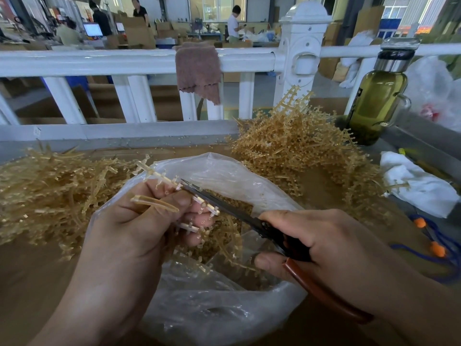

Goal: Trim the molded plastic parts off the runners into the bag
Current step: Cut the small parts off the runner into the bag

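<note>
The left hand [129, 228] grips a pale runner [162, 176], with the thumb on top and the fingers [198, 218] curled beneath. The runner's long axis slants from beyond the thumb tip, up and to the left, down to the right past the fingertips. Small molded parts [203, 205] stand off it along both sides. A tan stub of the same runner lies across the thumb.

The right hand [324, 245] is clenched round the brown handles of the scissors [224, 208]. The dark blades reach out from those fingers toward the left hand and lie almost parallel to the runner, touching it just beside the left thumb tip. The blades look nearly closed. This alignment probably matters most for the coming cut, because an edge running flush with the runner would shear off the parts in a row.

Directly below both sets of fingers is the open mouth of the clear bag [224, 168], which already holds cut pieces. Untrimmed runners [299, 146] are heaped beyond the right fingers, nearer that hand. Bare runners [50, 186] lie outside the left hand.
</note>
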A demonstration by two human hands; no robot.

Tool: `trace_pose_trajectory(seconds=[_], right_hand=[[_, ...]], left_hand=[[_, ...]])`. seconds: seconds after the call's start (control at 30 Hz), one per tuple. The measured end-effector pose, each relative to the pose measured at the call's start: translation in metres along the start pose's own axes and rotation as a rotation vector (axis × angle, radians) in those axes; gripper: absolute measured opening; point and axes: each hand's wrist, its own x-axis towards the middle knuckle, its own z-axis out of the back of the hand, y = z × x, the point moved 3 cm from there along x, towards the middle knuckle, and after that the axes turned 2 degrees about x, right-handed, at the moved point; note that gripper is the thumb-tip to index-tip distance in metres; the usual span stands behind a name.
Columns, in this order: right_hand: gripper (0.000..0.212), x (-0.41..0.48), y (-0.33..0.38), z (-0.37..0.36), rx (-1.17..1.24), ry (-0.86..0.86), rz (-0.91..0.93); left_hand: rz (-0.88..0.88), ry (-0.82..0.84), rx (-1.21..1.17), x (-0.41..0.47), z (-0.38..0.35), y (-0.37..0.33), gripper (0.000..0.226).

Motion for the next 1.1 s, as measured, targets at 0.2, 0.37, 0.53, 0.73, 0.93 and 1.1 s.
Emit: trace_pose_trajectory(seconds=[0.2, 0.37, 0.53, 0.73, 0.93, 1.1], right_hand=[[0.041, 0.0001, -0.0018, -0.0003, 0.027, 0.03, -0.004], [0.042, -0.0004, -0.0021, 0.0, 0.048, 0.052, -0.009], [0.045, -0.0004, -0.0006, 0.0005, 0.052, 0.05, 0.0], [0.041, 0.0, -0.0001, 0.0017, 0.02, 0.036, -0.002], [0.041, -0.0004, 0.0017, 0.0036, 0.019, 0.029, -0.014], [0.042, -0.0009, 0.0011, 0.0037, -0.004, 0.02, -0.021]], left_hand=[[-0.016, -0.018, 0.035, 0.0005, 0.0001, 0.0005, 0.014], [-0.025, -0.016, 0.05, 0.0002, -0.0014, -0.0005, 0.014], [-0.017, -0.02, 0.043, 0.0, -0.0008, 0.0012, 0.006], [-0.019, -0.02, 0.044, 0.0002, -0.0016, 0.0002, 0.008], [-0.024, -0.006, 0.05, -0.0007, 0.0002, -0.0017, 0.02], [-0.033, -0.015, 0.047, -0.0004, -0.0007, -0.003, 0.018]])
